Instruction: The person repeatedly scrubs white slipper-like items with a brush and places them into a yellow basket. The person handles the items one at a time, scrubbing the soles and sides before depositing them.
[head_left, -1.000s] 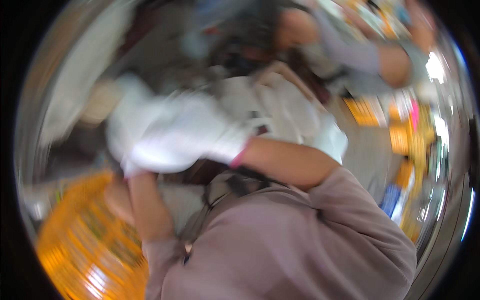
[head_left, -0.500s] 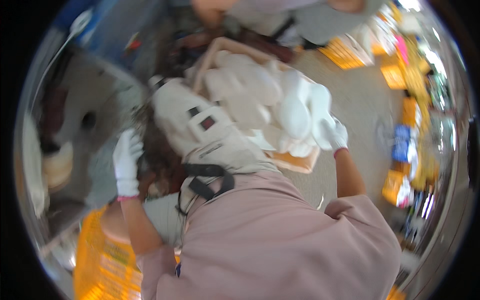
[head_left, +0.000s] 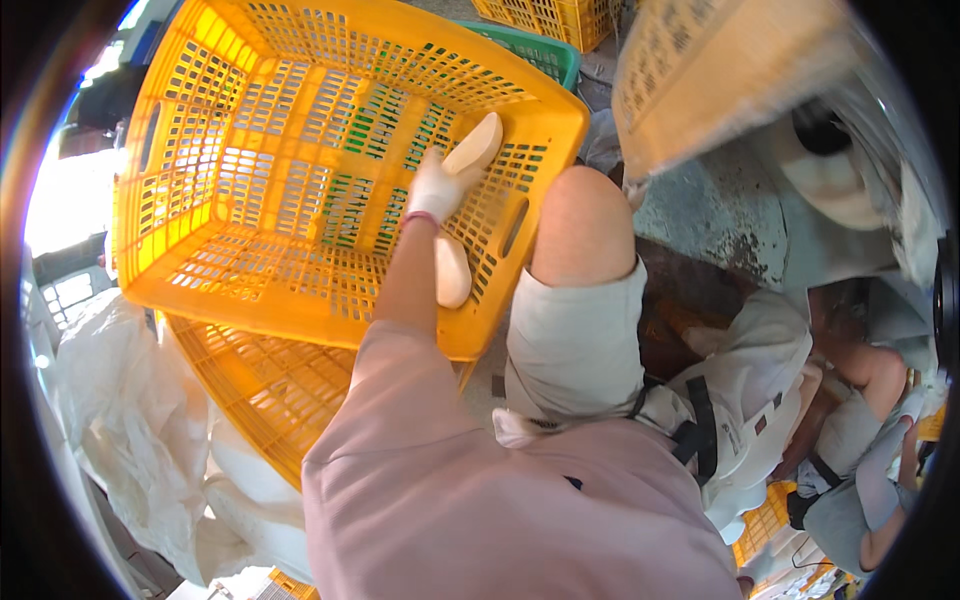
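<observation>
A worker's left hand (head_left: 437, 192), in a white glove with a pink cuff, reaches deep into a yellow, rectangular, perforated plastic crate (head_left: 550, 112), its fingers partly closed about the near end of a pale cream, elongated piece with rounded ends (head_left: 476, 143). Whether the grip is firm or just slackening cannot be told, nor can the piece's material. The held piece lies aslant beside the crate's right edge, between the handle slot and the far right corner; a second cream oval piece (head_left: 453, 272) rests toward the near right corner, just beside the forearm and partly hidden by it. The right hand is out of view, so its state cannot be told. The step appears to be the handling of single pieces at the crate's right side, whether setting down or picking up being unclear from the pose. If the piece is being laid down, the next move calls for opening the fingers and drawing back without nudging its neighbour; if it is being lifted, a fuller grip and clearance over the right edge. Beneath the crate's near edge shows a second yellow lattice crate (head_left: 285, 395); beyond its far edge, a green plastic crate (head_left: 548, 50).
</observation>
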